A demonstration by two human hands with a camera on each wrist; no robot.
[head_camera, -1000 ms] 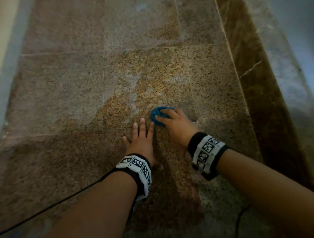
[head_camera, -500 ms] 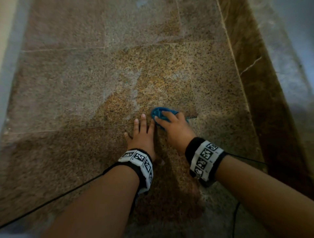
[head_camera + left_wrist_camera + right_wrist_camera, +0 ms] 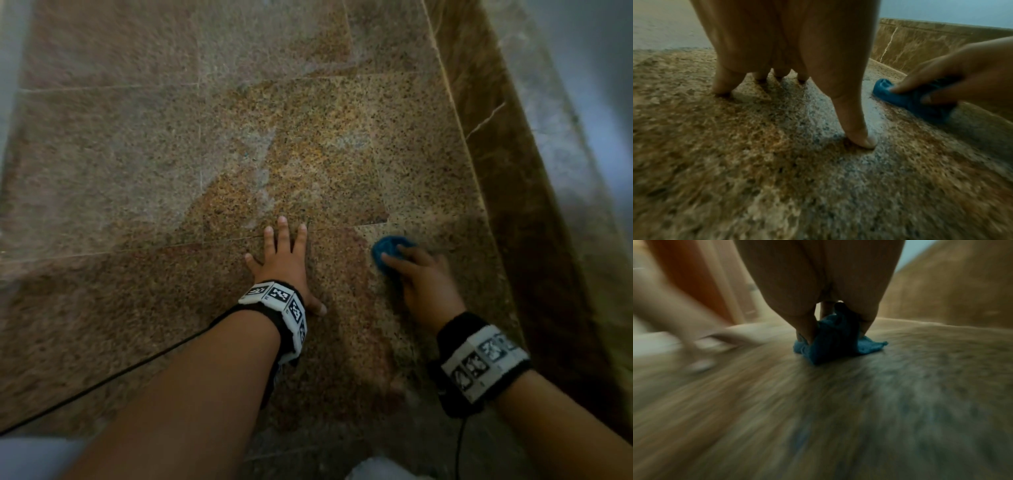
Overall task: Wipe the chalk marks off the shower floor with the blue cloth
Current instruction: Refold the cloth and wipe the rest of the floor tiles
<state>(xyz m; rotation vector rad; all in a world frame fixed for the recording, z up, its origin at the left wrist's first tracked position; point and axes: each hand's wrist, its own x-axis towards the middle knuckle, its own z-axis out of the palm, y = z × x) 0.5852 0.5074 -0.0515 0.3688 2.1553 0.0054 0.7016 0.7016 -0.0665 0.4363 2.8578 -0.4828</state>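
On the shower floor (image 3: pixel 137 171), left hand (image 3: pixel 284 263) flat — right hand (image 3: pixel 424 284) grips blue cloth (image 3: pixel 387 250).

Most of the blue cloth (image 3: pixel 390 251) is hidden under the right hand (image 3: pixel 423 286). The right wrist view is motion-blurred; floor (image 3: pixel 838 418) texture there is unreadable. Both forearms are cut off by the head view's lower edge.
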